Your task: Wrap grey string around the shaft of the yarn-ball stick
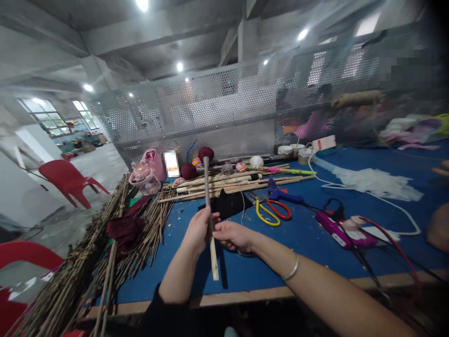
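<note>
A wooden stick, its upper part covered in grey, slants away from me above the blue table. Wrapped around its middle is my left hand. From the other side my right hand pinches at the same stretch, fingers curled against the stick. A dark red ball shows at the stick's far end; whether it is attached or lies behind, I cannot tell. Black cloth lies beyond my hands. Right of it are scissors with yellow and red handles and a blue glue gun.
Bundled thin sticks with dark red cloth cover the left side. Yarn balls and sticks line the back, before a perforated metal screen. A purple power strip, cables and white plastic lie right, near another person's hand.
</note>
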Available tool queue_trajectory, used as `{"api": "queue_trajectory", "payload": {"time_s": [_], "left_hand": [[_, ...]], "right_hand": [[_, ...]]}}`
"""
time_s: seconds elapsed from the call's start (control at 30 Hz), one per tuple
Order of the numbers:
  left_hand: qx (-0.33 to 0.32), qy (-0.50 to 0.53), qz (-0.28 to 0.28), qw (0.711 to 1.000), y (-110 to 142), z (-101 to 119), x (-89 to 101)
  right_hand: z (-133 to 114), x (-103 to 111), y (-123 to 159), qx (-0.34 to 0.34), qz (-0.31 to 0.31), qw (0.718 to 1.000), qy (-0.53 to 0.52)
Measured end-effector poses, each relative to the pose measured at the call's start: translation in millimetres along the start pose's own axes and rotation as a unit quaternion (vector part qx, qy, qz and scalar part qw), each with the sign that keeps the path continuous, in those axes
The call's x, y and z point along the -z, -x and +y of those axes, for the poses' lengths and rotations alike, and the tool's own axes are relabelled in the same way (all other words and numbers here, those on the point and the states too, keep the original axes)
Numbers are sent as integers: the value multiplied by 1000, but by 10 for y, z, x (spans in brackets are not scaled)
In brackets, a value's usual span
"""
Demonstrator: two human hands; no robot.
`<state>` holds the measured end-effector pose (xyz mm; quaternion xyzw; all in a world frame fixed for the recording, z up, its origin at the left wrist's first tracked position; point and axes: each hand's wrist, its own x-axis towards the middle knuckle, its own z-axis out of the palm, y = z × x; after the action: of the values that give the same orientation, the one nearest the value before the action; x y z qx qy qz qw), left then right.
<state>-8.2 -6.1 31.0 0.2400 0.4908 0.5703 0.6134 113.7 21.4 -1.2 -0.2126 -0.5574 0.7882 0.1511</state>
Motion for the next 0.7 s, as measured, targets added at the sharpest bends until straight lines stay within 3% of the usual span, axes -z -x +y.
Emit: {"api": "queue_trajectory", "payload": {"time_s": [0.17,0.27,0.5,0.7], "left_hand": [[68,53,-13,996,-452,147,-174],[100,73,-35,992,-555,155,-161],[124,140,-75,979,-587,74,-90],[92,185,-93,974,-606,10,-62]], "right_hand": [[6,27,-44,88,140,975,151],[-33,61,-27,112,151,965,181],[-71,95,40,-80,104,987,91],[-56,54,-7,-79,120,989,35]]}}
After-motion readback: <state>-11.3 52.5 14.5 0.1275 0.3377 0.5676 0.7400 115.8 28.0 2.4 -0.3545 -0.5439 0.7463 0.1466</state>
